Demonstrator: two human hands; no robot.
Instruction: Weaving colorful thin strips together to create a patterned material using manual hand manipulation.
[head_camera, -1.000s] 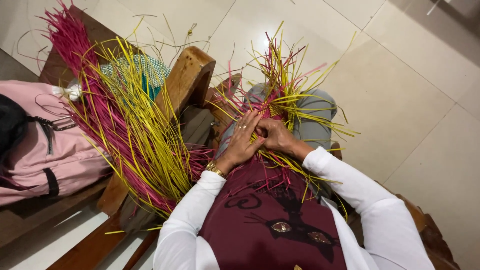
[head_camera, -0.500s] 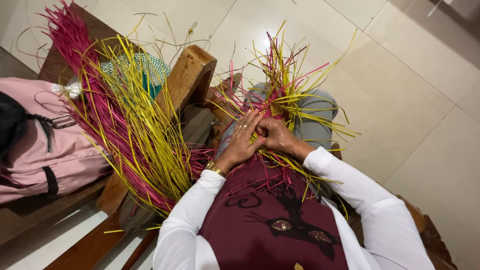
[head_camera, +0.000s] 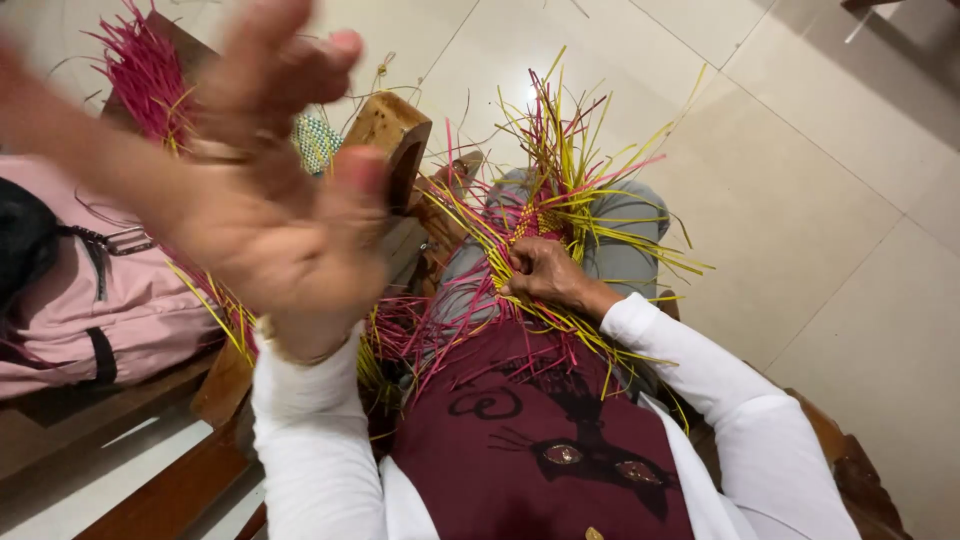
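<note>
Pink and yellow strips of the half-woven piece (head_camera: 545, 215) are spread over the lap, where the piece lies on the grey-clad knees. Half a second earlier both hands were pressed together on it; now only the right hand (head_camera: 545, 275) is closed on the weave, pinching the strips at its near edge. The left hand (head_camera: 285, 190) has been lifted off and raised close to the camera, fingers spread and holding nothing, blurred by motion. Much of the loose bundle of strips (head_camera: 150, 75) on the wooden bench (head_camera: 395, 130) is covered by it, as is most of the teal woven piece (head_camera: 317, 140). The pink backpack (head_camera: 90, 300) is cut off at the left edge.
</note>
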